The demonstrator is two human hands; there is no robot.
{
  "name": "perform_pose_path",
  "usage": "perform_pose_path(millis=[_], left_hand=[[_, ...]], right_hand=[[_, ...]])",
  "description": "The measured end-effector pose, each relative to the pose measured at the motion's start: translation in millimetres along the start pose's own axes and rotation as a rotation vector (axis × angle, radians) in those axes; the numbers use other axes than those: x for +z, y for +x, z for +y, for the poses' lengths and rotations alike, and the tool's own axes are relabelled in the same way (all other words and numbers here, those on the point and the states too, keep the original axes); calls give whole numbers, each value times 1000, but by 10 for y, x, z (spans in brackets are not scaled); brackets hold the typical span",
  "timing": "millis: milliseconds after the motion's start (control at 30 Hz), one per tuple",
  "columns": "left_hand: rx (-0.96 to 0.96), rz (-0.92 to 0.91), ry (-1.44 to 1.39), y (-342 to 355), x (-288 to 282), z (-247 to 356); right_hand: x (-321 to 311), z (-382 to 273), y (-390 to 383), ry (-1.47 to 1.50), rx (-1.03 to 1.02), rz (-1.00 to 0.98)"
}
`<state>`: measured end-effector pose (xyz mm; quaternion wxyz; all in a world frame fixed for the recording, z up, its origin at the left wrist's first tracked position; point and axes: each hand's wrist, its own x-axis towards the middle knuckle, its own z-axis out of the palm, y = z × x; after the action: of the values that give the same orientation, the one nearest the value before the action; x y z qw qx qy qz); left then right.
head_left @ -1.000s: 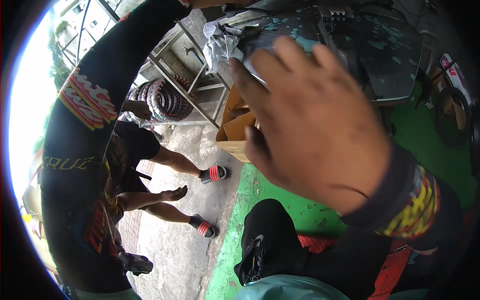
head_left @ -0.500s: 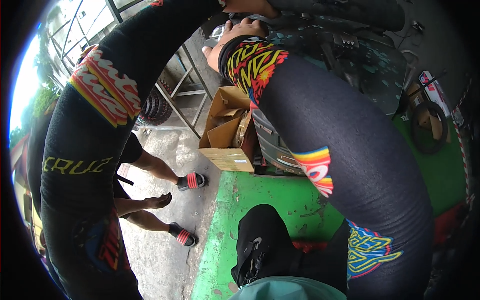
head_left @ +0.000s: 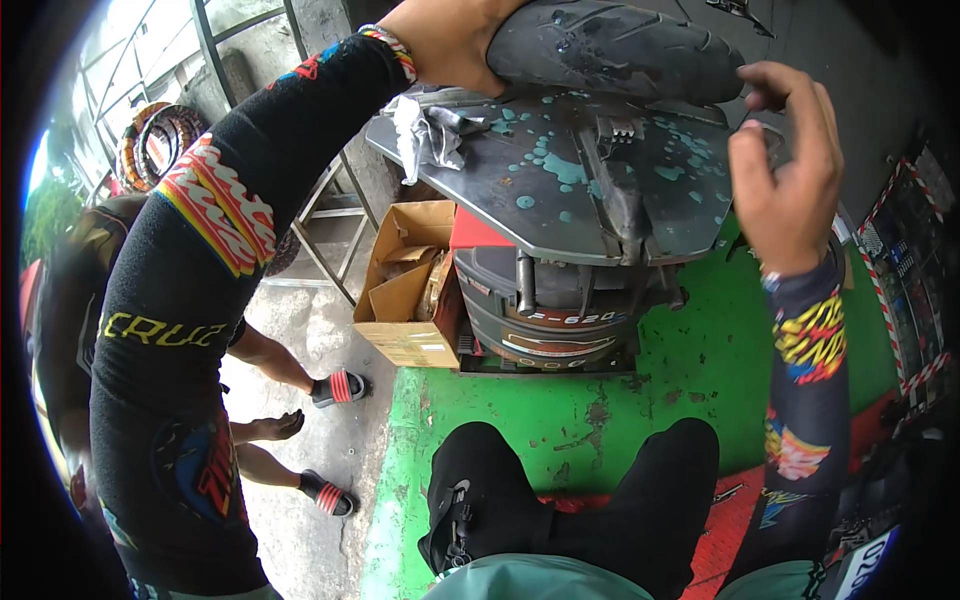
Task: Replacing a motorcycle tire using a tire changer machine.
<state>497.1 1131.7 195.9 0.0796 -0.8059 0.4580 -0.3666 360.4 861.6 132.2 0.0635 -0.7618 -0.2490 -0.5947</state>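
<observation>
A black motorcycle tyre (head_left: pixel 610 52) stands on the far side of a dark, angular turntable (head_left: pixel 500 205) on a tyre-changing machine. My left hand (head_left: pixel 455 40) is wrapped round the tyre's left end; its fingertips are hidden behind the rubber. My right hand (head_left: pixel 795 165) hangs just off the tyre's right end, thumb and bent fingers apart, with nothing in it. Greenish liquid spots cover the turntable. Near its left edge lies a crumpled grey-white rag (head_left: pixel 432 138), below my left wrist. A metal clamp jaw (head_left: pixel 622 130) sits near the turntable's middle.
An open cardboard box (head_left: pixel 405 335) stands left of the machine's round base (head_left: pixel 545 310). Another person's sandalled foot (head_left: pixel 340 387) is on the concrete at left. Striped tape edges a rack (head_left: pixel 905 270) at right. Green painted floor (head_left: pixel 520 400) lies before my knees.
My right hand has swung from the far left over to the right, uncovering the turntable and rag. The tyre and machine now appear lower in view, with my left hand at the tyre.
</observation>
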Motion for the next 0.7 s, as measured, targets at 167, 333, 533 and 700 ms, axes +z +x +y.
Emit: perform_pose_path(millis=[167, 333, 533, 700], left_hand=[[98, 177, -56, 12, 131, 3], [82, 180, -59, 2, 133, 10], [98, 179, -113, 27, 186, 5], [103, 181, -169, 28, 219, -34]], right_hand=[[256, 844, 20, -272, -154, -139], [548, 1233, 177, -230, -259, -343], [717, 1282, 141, 24, -172, -258], [698, 1299, 172, -23, -222, -253]])
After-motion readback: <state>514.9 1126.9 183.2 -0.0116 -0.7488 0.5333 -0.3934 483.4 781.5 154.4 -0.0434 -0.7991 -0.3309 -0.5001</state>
